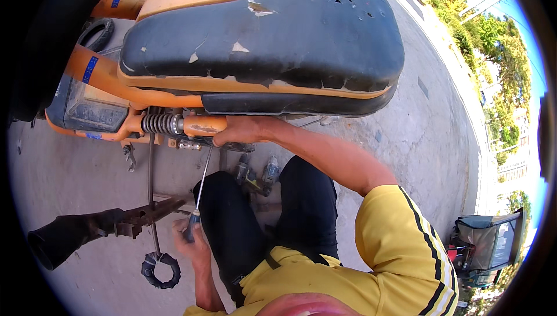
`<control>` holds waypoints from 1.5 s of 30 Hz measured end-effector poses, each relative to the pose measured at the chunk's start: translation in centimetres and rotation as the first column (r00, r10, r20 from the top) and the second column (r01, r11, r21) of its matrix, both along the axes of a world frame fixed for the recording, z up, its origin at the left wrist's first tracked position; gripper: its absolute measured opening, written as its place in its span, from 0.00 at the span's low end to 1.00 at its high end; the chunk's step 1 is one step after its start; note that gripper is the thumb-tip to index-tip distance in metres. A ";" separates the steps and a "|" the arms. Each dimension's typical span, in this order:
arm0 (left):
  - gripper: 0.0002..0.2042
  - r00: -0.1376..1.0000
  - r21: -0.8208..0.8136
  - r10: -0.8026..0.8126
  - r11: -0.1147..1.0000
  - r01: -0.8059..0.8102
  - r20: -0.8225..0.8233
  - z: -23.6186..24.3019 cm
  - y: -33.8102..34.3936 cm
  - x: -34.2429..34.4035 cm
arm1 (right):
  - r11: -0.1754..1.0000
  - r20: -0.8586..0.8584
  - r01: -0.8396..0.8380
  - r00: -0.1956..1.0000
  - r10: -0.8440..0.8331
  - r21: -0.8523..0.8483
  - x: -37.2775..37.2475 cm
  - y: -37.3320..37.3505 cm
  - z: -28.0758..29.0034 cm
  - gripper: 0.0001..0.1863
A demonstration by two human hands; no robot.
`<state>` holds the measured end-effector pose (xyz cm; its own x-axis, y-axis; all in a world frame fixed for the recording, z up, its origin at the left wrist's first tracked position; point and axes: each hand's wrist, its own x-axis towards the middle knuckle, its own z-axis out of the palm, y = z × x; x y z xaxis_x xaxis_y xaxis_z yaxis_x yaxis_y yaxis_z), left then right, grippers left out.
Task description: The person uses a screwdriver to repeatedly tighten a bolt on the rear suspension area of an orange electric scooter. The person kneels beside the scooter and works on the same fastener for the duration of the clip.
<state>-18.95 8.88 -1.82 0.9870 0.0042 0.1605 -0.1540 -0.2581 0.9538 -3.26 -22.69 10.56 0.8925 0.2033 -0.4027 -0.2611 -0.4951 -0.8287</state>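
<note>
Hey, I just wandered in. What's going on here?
Someone is beside a torn black seat on an orange frame. Their left hand grips a screwdriver, shaft pointing upward; tip contact is unclear. The right hand is at an orange cylinder, beside a coil spring.

The screwdriver [195,217] is hidden at its tip, the black seat [272,40] cropped above.
</note>
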 end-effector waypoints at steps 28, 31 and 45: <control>0.15 0.958 0.264 -0.091 0.964 0.017 0.271 0.4 -0.8 2.0 | 0.967 0.239 -0.027 0.967 0.090 -0.254 0.9 -1.1 0.3 0.31; 0.15 0.993 0.269 -0.096 0.960 0.074 0.067 1.2 -1.6 1.0 | 0.977 0.211 -0.021 0.975 0.066 -0.212 0.4 -1.6 0.1 0.29; 0.08 0.614 -0.642 -0.344 0.673 -0.368 -0.711 4.9 -2.7 0.1 | 0.969 0.079 -0.074 0.992 0.095 -0.234 0.5 -1.2 1.7 0.32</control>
<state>-18.86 6.21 3.08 0.7164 -0.2311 -0.6584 0.6668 0.5045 0.5485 -2.75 -23.89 12.22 0.9103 0.1901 -0.3678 -0.1412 -0.6926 -0.7074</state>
